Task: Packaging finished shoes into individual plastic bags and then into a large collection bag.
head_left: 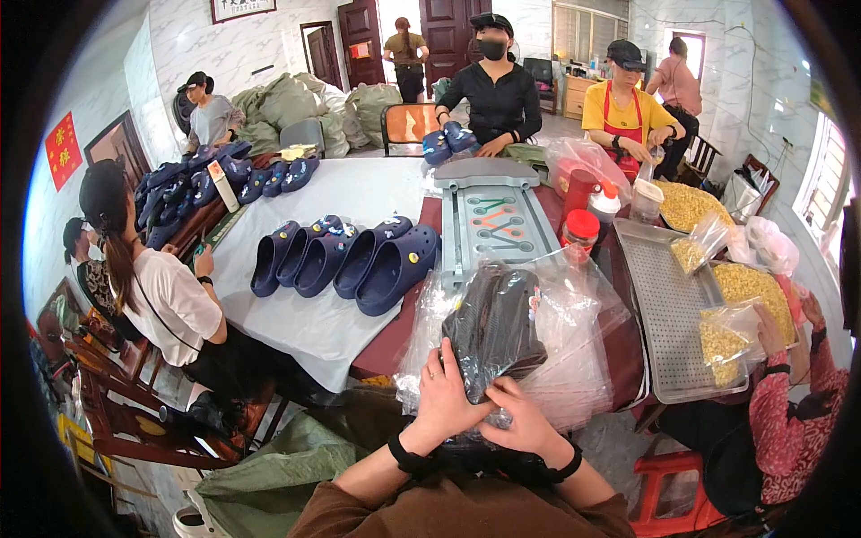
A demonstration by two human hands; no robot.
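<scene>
A pair of dark clogs lies inside a clear plastic bag just in front of me, with a small colourful bit showing on its right side. My left hand grips the near left side of this package, fingers laid along it. At its near edge, my right hand is closed on the plastic, thumb toward the left hand. Under and around the package spread more clear plastic bags. Beyond it stands a grey folding board with coloured patterns. Several navy clogs stand in pairs to the left on a white sheet.
A red-lidded jar and a white bottle stand right of the board. Farther right are a perforated metal tray and heaps of small yellow pieces. Co-workers sit around the table. A green sack lies at lower left.
</scene>
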